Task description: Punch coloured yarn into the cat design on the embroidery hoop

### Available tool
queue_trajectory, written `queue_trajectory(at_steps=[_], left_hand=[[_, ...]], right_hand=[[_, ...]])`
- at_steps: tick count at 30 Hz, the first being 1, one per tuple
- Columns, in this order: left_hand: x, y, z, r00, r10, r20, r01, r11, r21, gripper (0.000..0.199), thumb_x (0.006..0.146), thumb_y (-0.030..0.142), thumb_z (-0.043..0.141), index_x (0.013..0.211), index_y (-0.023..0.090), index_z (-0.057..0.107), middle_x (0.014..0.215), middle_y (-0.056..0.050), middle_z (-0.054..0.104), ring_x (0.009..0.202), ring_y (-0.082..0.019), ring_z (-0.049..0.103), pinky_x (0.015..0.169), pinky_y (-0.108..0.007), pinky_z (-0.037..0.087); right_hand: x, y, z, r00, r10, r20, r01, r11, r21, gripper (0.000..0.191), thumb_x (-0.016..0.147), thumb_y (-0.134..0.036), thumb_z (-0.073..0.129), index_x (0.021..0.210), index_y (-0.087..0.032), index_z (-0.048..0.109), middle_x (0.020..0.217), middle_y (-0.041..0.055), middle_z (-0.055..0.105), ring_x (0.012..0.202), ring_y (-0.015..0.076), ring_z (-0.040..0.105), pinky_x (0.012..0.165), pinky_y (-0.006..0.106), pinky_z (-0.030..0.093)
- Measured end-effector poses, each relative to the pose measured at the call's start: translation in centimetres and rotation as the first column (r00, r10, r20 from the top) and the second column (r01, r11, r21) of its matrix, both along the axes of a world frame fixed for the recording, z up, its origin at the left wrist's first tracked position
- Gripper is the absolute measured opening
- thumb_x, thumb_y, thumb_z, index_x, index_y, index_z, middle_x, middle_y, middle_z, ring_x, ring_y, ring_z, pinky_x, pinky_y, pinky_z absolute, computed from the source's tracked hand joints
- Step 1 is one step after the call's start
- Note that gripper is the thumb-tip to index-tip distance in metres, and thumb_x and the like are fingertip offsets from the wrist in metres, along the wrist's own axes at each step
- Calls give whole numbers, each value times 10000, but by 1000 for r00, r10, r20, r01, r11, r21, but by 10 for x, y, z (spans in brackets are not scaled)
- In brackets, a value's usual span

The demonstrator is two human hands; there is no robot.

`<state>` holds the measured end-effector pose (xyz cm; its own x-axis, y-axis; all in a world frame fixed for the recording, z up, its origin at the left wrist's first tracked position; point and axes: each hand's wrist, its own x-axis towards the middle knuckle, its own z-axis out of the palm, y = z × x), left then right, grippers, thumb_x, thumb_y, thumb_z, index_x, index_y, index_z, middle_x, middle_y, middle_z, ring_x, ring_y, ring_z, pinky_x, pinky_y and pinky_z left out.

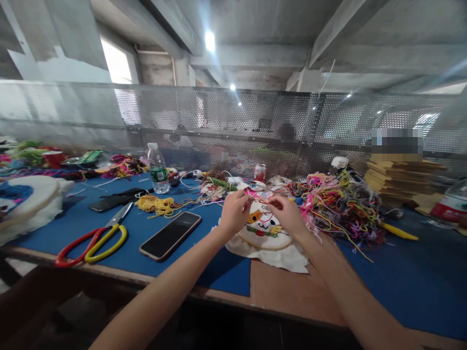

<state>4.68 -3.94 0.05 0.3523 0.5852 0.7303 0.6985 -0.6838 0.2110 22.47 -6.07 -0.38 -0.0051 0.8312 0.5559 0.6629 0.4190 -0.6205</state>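
An embroidery hoop (268,241) with white cloth lies on the table, and a cat face in orange, black and green is stitched on it. Over its upper left part, my left hand (235,210) is closed in a pinch at a thin strand. My right hand (286,212) is pinched as well, above the upper right of the hoop, with red yarn (263,199) running between the two hands. Whether a needle is among the fingers is too small to tell.
Scissors (105,243), a phone (170,236), yellow yarn (156,205) and a bottle (157,170) lie or stand to the left. A large tangle of yarn (339,209) is at the right. Behind runs a perforated metal screen (219,116).
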Motion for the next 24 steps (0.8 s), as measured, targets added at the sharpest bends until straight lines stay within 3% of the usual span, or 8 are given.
queue_trajectory(at_steps=[3, 6, 14, 24], left_hand=[[1, -1, 0, 1000, 1, -21, -1, 1000, -30, 271, 870, 248, 390, 700, 153, 578, 736, -50, 545, 711, -150, 475, 663, -270, 331], [0, -2, 1, 998, -8, -55, 4, 997, -80, 253, 869, 260, 392, 755, 165, 596, 730, -44, 566, 710, -151, 495, 654, -261, 332], [3, -2, -4, 994, 1, -114, -13, 995, -103, 207, 833, 210, 448, 984, 202, 588, 812, -40, 636, 751, -166, 551, 672, -261, 352], [4, -2, -5, 988, -22, -154, -1, 990, -142, 205, 845, 216, 420, 886, 201, 621, 732, -37, 620, 716, -162, 542, 639, -248, 357]], right_hand=[[8, -1, 2, 950, -205, 236, 198, 979, 53, 75, 722, -183, 490, 693, -185, 558, 661, 29, 602, 599, 145, 524, 558, 247, 346], [10, -2, 3, 897, -282, 340, 262, 960, 103, 105, 745, -175, 460, 671, -188, 534, 636, 34, 579, 587, 148, 504, 532, 245, 301], [-5, -9, 7, 938, -88, 335, 32, 985, 168, 113, 806, -207, 429, 784, -187, 538, 768, 44, 603, 694, 164, 531, 617, 251, 345], [-10, -15, 10, 940, -22, 341, -39, 984, 172, 123, 804, -207, 419, 791, -196, 541, 735, 36, 582, 668, 161, 516, 605, 247, 347]])
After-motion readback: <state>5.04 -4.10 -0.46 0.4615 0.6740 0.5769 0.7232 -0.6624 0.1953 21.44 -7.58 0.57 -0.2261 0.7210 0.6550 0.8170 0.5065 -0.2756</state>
